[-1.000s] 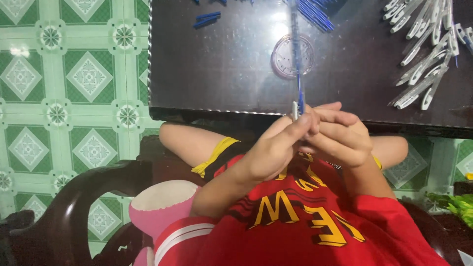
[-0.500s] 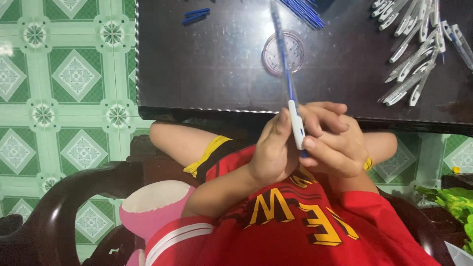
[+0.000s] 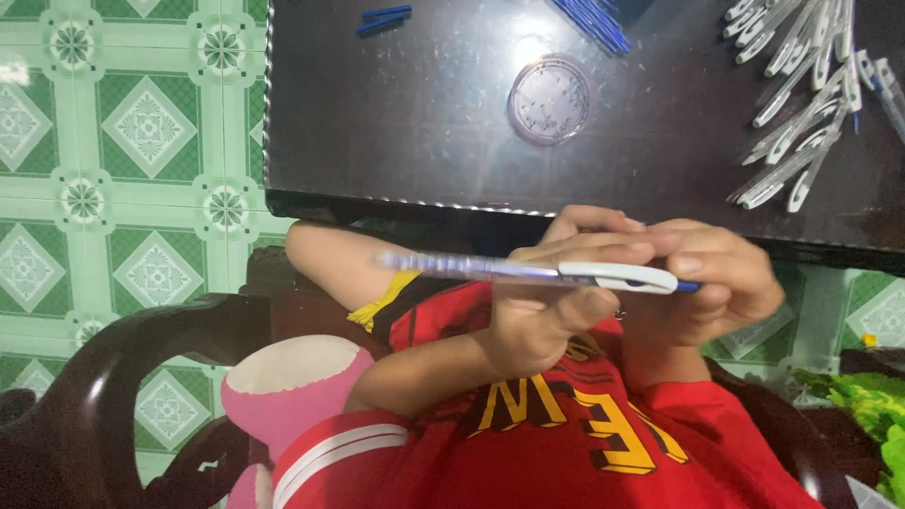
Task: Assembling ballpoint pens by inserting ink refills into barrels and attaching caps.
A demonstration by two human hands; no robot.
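your left hand (image 3: 537, 316) and right hand (image 3: 716, 278) both pinch a slim pen (image 3: 556, 273), level below the glossy dark table (image 3: 396, 132); green patterned floor tiles (image 3: 123, 141) left of it.

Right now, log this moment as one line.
left hand: grips white-and-blue plastic pen | right hand: pinches its tip end | pen: level | dark table: behind

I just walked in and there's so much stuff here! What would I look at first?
Probably the pen, white and blue, held sideways in the middle by the left hand and the right hand, just above a red shirt. Behind them, a dark table holds a heap of white pen parts at its right end and a round clear lid.
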